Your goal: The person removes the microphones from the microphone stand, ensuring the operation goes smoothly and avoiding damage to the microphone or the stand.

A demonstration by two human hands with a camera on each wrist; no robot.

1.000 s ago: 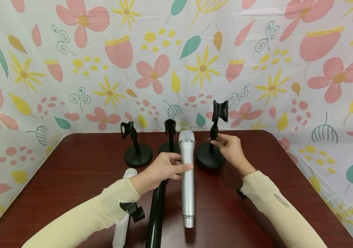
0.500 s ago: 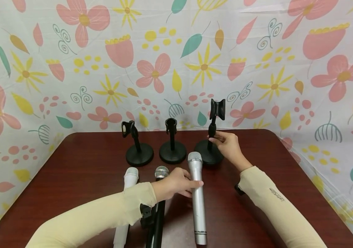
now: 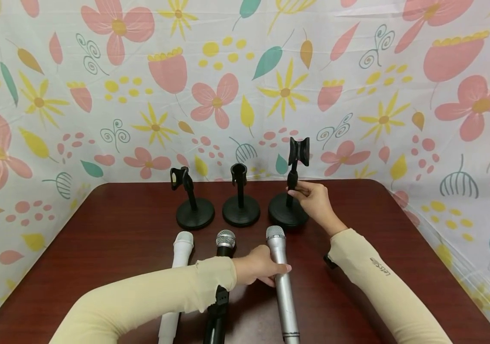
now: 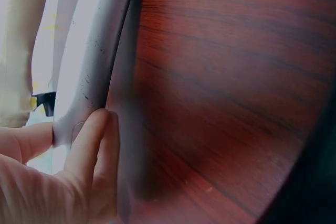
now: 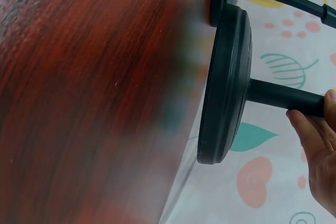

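Observation:
My left hand (image 3: 261, 266) grips a silver microphone (image 3: 285, 296) around its body, thumb across the top side. In the left wrist view the microphone (image 4: 92, 51) lies close over the wood, fingers curled on both sides of it. My right hand (image 3: 315, 203) pinches the pole of the rightmost black microphone stand (image 3: 289, 210), whose clip is the tallest of the three. From the right wrist view, fingertips hold the pole above the round base (image 5: 226, 87). Left of the silver microphone lie a black microphone (image 3: 226, 240), partly covered by my left forearm, and a white microphone (image 3: 182, 251).
Two more black microphone stands, the middle one (image 3: 241, 210) and the left one (image 3: 195, 213), stand in a row at the back of the dark red wooden table (image 3: 120, 248). Behind the table hangs a flower-patterned cloth (image 3: 245, 57).
My left hand has brought the silver microphone down and toward me, slightly to the right, uncovering the black microphone's head. The right-hand stand has shifted slightly left, with my right hand still on its pole.

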